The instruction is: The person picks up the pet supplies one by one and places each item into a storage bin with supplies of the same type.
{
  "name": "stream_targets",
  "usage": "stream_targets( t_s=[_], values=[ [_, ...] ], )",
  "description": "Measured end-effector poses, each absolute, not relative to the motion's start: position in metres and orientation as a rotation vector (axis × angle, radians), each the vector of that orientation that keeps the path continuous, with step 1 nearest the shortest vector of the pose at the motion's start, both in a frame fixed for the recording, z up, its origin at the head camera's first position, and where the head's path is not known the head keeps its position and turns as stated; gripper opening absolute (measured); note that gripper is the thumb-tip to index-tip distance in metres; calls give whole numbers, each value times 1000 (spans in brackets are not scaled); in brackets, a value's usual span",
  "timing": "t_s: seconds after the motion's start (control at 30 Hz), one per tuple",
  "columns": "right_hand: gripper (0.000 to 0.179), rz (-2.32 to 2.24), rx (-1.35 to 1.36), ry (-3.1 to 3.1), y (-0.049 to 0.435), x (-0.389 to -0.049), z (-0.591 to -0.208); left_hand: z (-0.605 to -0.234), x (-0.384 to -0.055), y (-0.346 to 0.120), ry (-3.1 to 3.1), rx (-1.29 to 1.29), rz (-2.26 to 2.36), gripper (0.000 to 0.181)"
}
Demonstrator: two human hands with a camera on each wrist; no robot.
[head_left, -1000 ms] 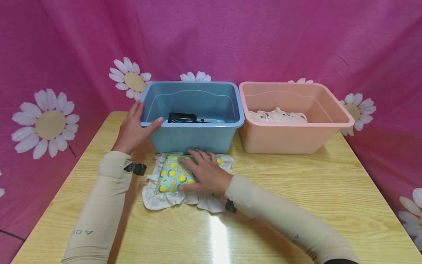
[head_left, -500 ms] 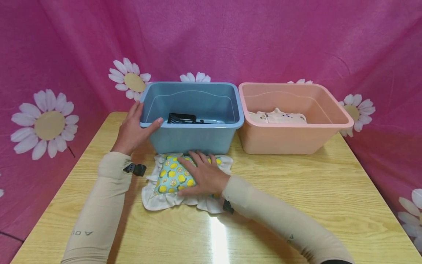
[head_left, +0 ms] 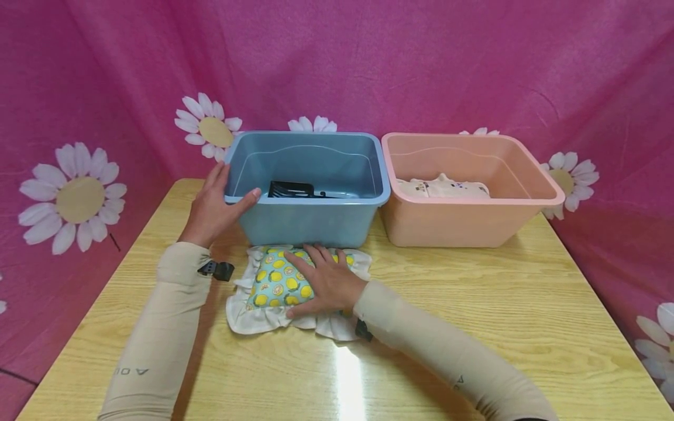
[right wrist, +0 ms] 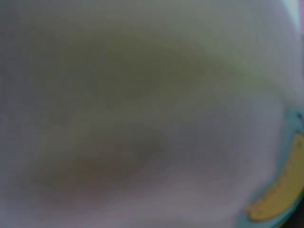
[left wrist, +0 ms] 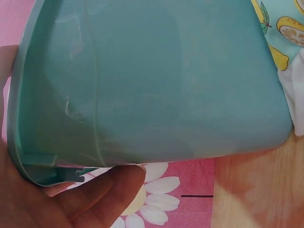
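Note:
My left hand [head_left: 212, 209] holds the left front corner of a blue plastic bin [head_left: 308, 223], its thumb on the front rim. In the left wrist view, fingers [left wrist: 102, 194] lie under the rim along the bin's outer side wall [left wrist: 180, 85]. A small lemon-print cushion [head_left: 275, 283] with a white ruffled edge lies flat on the table, right against the bin's front. On the cushion's right half rests my right hand [head_left: 330, 285], palm down with fingers spread. The right wrist view is mostly blurred pale fabric, with a bit of lemon print [right wrist: 280, 185] at lower right.
Black slotted utensils [head_left: 292, 189] lie inside the blue bin, partly hidden by its front wall. To its right stands a pink bin [head_left: 447, 225] with pale patterned cloth [head_left: 444, 186] in it. A flowered magenta curtain [head_left: 337, 64] hangs behind the wooden table [head_left: 500, 304].
My right hand has shifted slightly towards me on the cushion, and its thumb has spread lower onto the ruffle. The left hand and both bins stay where they were.

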State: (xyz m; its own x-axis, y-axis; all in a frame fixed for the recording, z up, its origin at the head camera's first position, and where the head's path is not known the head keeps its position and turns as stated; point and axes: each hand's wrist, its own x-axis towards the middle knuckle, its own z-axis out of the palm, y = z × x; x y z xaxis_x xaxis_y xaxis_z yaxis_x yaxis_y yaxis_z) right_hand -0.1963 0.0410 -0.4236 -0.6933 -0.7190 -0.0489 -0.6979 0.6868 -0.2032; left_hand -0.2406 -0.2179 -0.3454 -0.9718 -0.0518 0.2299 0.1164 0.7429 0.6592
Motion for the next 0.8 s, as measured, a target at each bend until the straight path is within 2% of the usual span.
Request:
stream_targets(
  t_s=[0.8],
  values=[
    [106,-247,-1095,2740,37,-198,-430,-346,-241,-219,-2678,-92,-1073,94]
  ],
)
